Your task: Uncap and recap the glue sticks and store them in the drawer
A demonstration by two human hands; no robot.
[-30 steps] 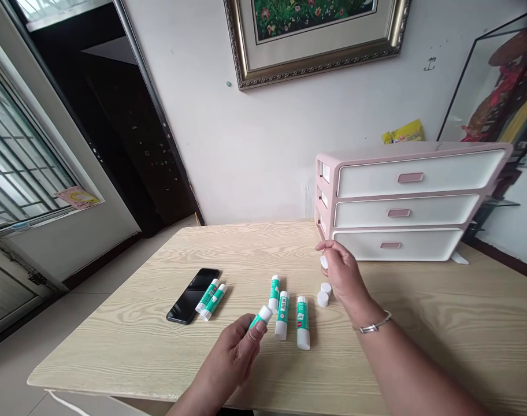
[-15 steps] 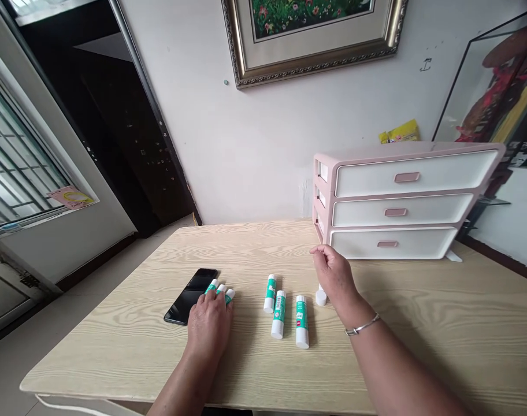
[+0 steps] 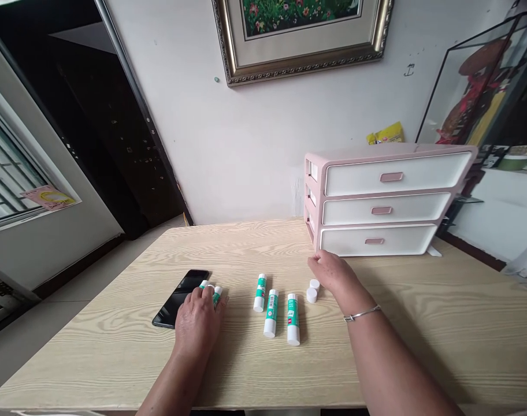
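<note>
My left hand (image 3: 198, 318) lies over a few green-and-white glue sticks (image 3: 217, 293) beside a black phone (image 3: 181, 297); its fingers are bent round them. Three more sticks lie apart on the table: one farther back (image 3: 260, 293), a middle one (image 3: 271, 313) and one to the right (image 3: 293, 319). Two small white caps (image 3: 311, 294) sit just left of my right hand (image 3: 333, 270). That hand is closed near the drawer unit, and whatever its fingers may hold is hidden.
The wooden table (image 3: 159, 370) runs back to the wall. At its back right stands a pink-and-white drawer unit (image 3: 380, 196) with a yellow packet (image 3: 387, 133) behind its top. A framed picture (image 3: 307, 66) hangs above.
The view has shifted slightly, so the scene sits farther left. Two white caps now show beside my right hand, where one was clearly visible before. My left hand stays on the sticks.
</note>
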